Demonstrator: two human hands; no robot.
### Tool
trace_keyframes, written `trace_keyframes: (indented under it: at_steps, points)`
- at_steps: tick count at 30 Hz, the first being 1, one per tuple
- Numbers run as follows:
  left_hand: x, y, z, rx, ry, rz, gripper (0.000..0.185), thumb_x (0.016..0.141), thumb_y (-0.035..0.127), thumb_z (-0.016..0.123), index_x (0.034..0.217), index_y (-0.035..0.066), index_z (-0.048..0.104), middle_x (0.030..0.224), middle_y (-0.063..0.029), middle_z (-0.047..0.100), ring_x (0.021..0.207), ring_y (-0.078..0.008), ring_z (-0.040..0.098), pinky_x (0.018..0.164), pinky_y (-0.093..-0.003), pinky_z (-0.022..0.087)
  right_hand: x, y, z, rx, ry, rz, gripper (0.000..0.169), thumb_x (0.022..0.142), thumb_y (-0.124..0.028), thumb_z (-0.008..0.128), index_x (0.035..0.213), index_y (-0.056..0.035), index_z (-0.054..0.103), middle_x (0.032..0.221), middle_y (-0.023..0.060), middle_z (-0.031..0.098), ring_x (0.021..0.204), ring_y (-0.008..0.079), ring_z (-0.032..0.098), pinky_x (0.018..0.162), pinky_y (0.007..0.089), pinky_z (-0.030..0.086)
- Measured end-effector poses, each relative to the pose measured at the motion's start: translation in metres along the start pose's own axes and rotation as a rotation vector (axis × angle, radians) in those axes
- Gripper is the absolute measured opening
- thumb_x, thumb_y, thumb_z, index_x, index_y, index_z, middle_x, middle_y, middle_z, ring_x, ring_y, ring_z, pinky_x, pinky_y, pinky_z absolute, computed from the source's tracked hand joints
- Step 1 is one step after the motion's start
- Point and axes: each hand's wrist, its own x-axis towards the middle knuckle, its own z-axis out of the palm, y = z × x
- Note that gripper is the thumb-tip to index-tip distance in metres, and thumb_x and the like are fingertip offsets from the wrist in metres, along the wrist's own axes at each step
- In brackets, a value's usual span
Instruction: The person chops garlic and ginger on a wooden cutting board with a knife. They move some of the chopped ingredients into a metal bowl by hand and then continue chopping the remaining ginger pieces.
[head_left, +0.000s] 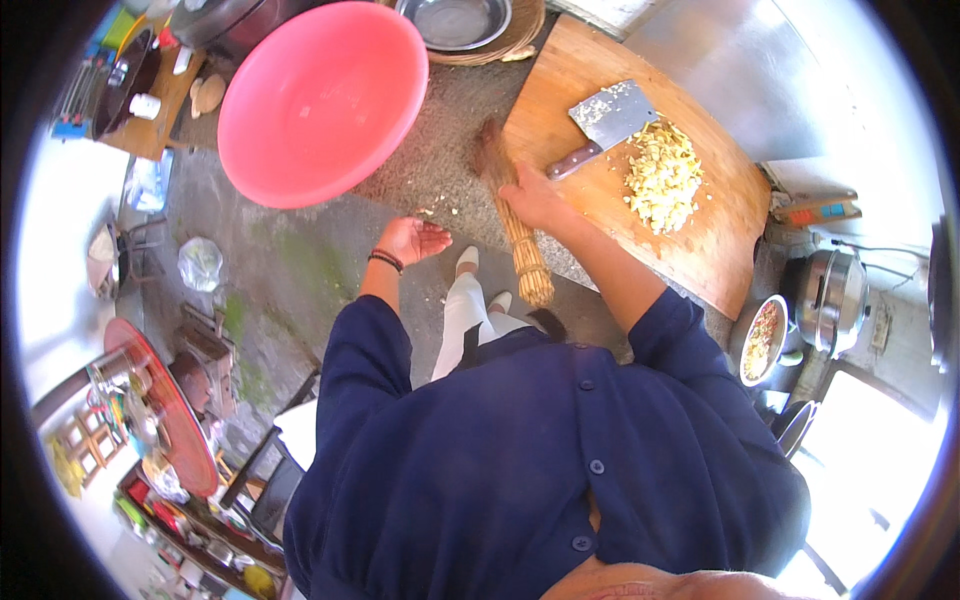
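Note:
My right hand (536, 196) grips a bound straw whisk broom (523, 244) over the stone counter beside a wooden cutting board (559, 82); the broom's far end is blurred. Palm up and fingers spread, my left hand (415, 240) is held at the counter's near edge, just below some pale scraps (442, 206), with nothing in it. On the board lie a cleaver (616, 114) with bits stuck to its blade and a pile of chopped pale yellow vegetable (664, 178). The cleaver's wooden handle points toward my right hand.
A large pink plastic basin (322, 105) stands at the upper left of the counter. Behind it are a metal bowl (454, 21) and a wicker tray (525, 37). To the right are a bowl of chopped food (763, 341) and a metal cooker (831, 300). A red round table (184, 435) stands lower left.

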Motion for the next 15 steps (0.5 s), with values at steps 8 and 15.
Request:
trace_keyframes:
  at_steps: [8, 15]
  points:
    - [-0.004, -0.008, 0.022, -0.057, 0.069, 0.010, 0.039, 0.088, 0.020, 0.041, 0.103, -0.013, 0.055, 0.107, -0.0310, 0.061, 0.105, -0.0448, 0.061, 0.088, -0.0504, 0.054, -0.060, -0.001, 0.006, 0.306, -0.448, -0.075, 0.046, 0.083, -0.027, 0.053, 0.120, 0.0006, 0.052, 0.113, 0.0262, 0.059, 0.107, 0.0414, 0.057, 0.093, 0.0445, 0.044]
    - [-0.001, -0.009, 0.025, -0.178, 0.116, 0.014, 0.033, 0.092, 0.017, 0.036, 0.096, -0.013, 0.050, 0.101, -0.0294, 0.060, 0.101, -0.0463, 0.060, 0.088, -0.0532, 0.053, -0.059, 0.026, -0.005, -0.096, -0.179, -0.284, 0.057, 0.082, -0.021, 0.054, 0.136, -0.0074, 0.043, 0.126, 0.0176, 0.052, 0.106, 0.0387, 0.058, 0.090, 0.0468, 0.047]
